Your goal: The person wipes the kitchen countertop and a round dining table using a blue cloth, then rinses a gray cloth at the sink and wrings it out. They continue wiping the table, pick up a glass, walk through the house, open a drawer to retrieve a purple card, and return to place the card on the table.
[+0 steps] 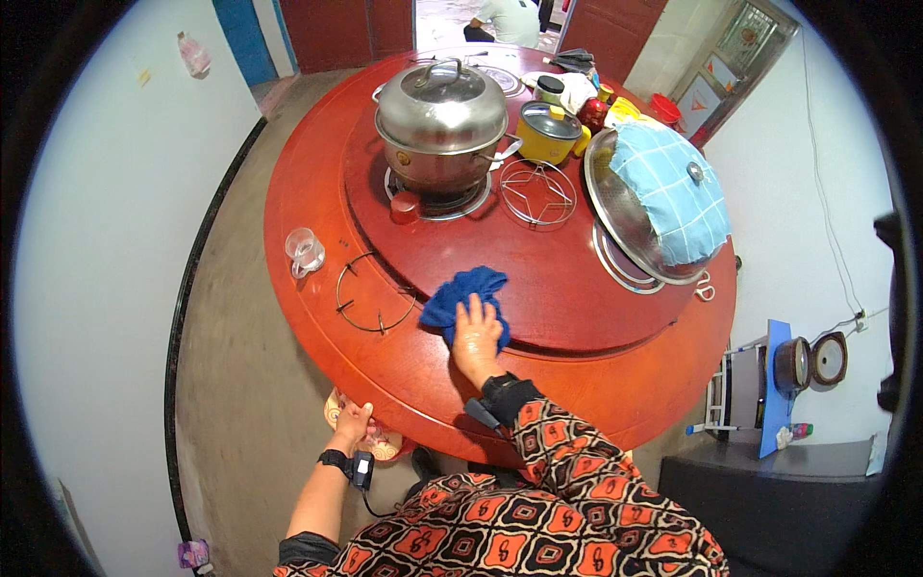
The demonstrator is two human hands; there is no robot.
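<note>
My right hand point(476, 342) presses a crumpled blue cloth point(461, 292) onto the round red wooden table. The cloth lies across the near left edge of the raised turntable point(533, 267), with my fingers spread over it. Down at the left, my left hand point(352, 422) holds the outer rim of the table point(404, 411), thumb against the edge. Its other fingers are mostly hidden. Left of the cloth lies a round metal pot-stand ring point(381, 329) with short prongs. A clear glass mug point(306, 252) with liquid stands beyond the ring.
On the turntable stand a lidded steel steamer pot point(441, 108), a small red cup point(404, 207), a star-shaped wire rack point(539, 192) and a yellow lidded pot point(549, 133). A large pan lid partly covered by a checked blue cloth point(670, 191) leans at right, near scissors point(705, 288). A person point(508, 21) is beyond the doorway.
</note>
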